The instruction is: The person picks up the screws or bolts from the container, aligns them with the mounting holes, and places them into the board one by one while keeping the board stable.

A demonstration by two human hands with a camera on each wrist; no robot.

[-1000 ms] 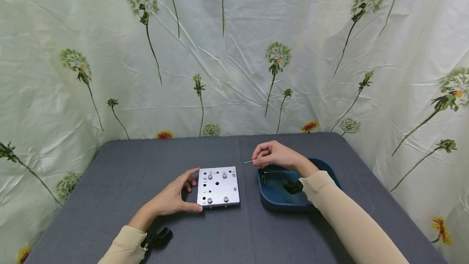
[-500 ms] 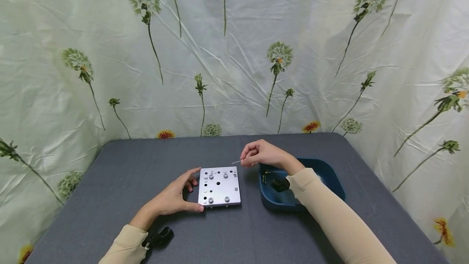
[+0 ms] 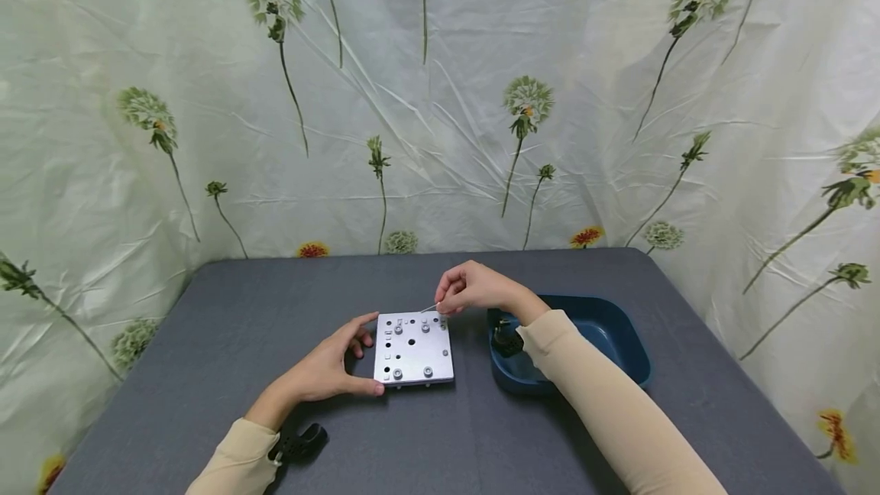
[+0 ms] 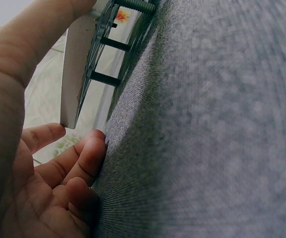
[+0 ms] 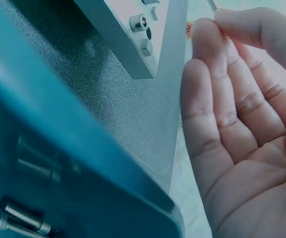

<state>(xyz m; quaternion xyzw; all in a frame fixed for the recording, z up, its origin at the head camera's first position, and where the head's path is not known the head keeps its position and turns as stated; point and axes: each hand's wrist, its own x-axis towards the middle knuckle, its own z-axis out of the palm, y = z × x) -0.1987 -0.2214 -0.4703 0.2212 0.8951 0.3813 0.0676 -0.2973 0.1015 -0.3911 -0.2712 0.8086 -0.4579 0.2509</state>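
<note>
Head view, plate (image 3: 412,358) between left fingers (image 3: 359,321), rod (image 3: 429,308) in right fingers (image 3: 452,299)

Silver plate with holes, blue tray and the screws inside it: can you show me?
Silver plate (image 3: 415,357): head view, its flat top face.
Blue tray (image 3: 608,336): head view, its bare inside.
Screws (image 5: 26,216): right wrist view, the threaded shaft of one.

Soft light is filling the head view, glinting along creases in the curtain (image 3: 457,140) and brightening the metal plate (image 3: 412,361), while shadows are darkening the table (image 3: 289,304) beneath the right sleeve (image 3: 605,403). The left wrist view is looking dimmer, the table blurring up close. A teal cast is tinting the right wrist view, glare catching the tray (image 5: 83,124) and murk dulling the screws (image 5: 26,217).
</note>
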